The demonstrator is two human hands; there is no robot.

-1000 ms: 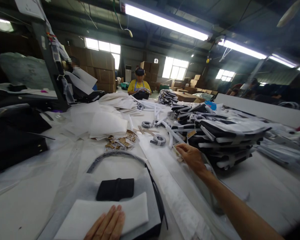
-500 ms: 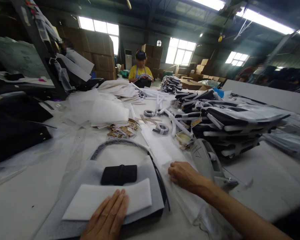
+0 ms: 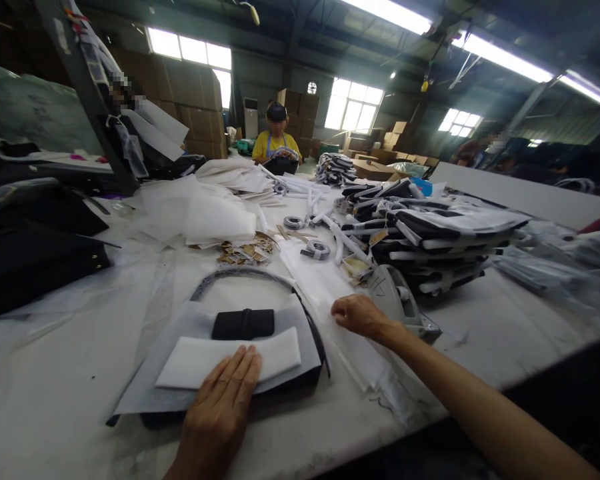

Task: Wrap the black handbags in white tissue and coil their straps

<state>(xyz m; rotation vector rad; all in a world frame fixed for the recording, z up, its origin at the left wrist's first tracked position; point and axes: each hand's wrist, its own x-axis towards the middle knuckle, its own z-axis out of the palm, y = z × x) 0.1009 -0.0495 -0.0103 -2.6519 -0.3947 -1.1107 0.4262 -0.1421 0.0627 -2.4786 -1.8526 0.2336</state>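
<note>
My left hand (image 3: 227, 393) lies flat, fingers stretched out, on a folded white foam sheet (image 3: 185, 363). Under the foam is a sheet of thin white paper (image 3: 140, 393) spread over a black bag (image 3: 300, 383), whose wrapped handle (image 3: 245, 272) arches behind. A small black pouch-like piece with a band (image 3: 230, 325) rests on the paper just behind the foam. My right hand (image 3: 357, 315) is closed with curled fingers over a long stack of thin white sheets (image 3: 305, 280) to the right of the bag. What its fingertips pinch, if anything, is hidden.
Beside my right hand stands a grey tape dispenser (image 3: 387, 287). Brown tags (image 3: 247, 252) and piled white sheets (image 3: 215, 213) lie behind the bag. Stacked wrapped black bags (image 3: 430, 247) rise at the right; a black bag (image 3: 40, 260) sits left. A person in yellow (image 3: 277, 143) works opposite.
The view has shifted slightly, showing more of the table's front edge. My left hand stays on the foam sheet. My right hand remains closed over the white sheets.
</note>
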